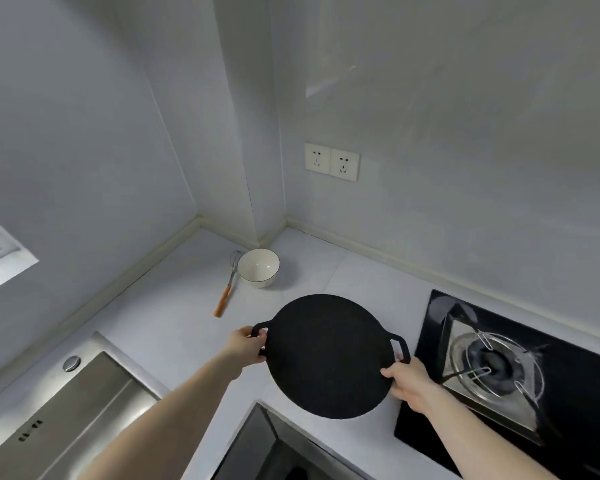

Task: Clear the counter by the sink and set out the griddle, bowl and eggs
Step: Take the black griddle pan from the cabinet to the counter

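A steel sink (84,403) sits at the far left of the white counter (174,317). Further right, a whisk (227,285) lies just beside a cream bowl (258,267) near the corner. The left hand (245,346) grips one handle of the black griddle (329,355), the right hand (411,384) grips the other, holding it over the counter's front edge. A gas burner (492,365) stands at the right.

Both forearms are bare to the left hand (245,344) and right hand (411,382), with no sleeves showing.
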`<state>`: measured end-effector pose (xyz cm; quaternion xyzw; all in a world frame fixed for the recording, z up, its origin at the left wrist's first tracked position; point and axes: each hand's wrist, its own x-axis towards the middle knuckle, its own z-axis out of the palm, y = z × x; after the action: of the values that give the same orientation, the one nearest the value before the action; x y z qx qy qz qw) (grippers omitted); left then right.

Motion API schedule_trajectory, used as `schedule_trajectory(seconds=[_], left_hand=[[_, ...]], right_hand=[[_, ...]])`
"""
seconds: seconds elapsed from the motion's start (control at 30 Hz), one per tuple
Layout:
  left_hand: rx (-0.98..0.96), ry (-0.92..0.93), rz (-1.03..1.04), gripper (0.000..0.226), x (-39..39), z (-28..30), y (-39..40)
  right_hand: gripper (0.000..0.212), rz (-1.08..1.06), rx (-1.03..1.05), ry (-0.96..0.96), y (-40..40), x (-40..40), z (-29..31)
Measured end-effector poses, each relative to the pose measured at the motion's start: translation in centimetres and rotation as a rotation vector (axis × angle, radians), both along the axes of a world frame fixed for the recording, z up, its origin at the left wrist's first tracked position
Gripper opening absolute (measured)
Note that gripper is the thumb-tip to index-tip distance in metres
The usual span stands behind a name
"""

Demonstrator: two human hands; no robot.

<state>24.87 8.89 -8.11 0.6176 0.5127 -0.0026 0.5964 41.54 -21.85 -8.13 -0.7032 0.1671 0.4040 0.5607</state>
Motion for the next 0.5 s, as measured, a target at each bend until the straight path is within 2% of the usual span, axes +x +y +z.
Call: schedule_trajectory(seconds=[0.27,0.5], left_hand=[[-0.095,0.074,-0.057,0.023,3.4,-4.2,5.4],[-0.09,0.128,-0.168,0.032,7.1,-5.5,7.4]], right_hand=[[0.038,-0.158,-0.104,-0.019,4.1,0.9,-2.7],[0.034,-0.234,-0.164,-0.068,6.7,2.4,-2.3]])
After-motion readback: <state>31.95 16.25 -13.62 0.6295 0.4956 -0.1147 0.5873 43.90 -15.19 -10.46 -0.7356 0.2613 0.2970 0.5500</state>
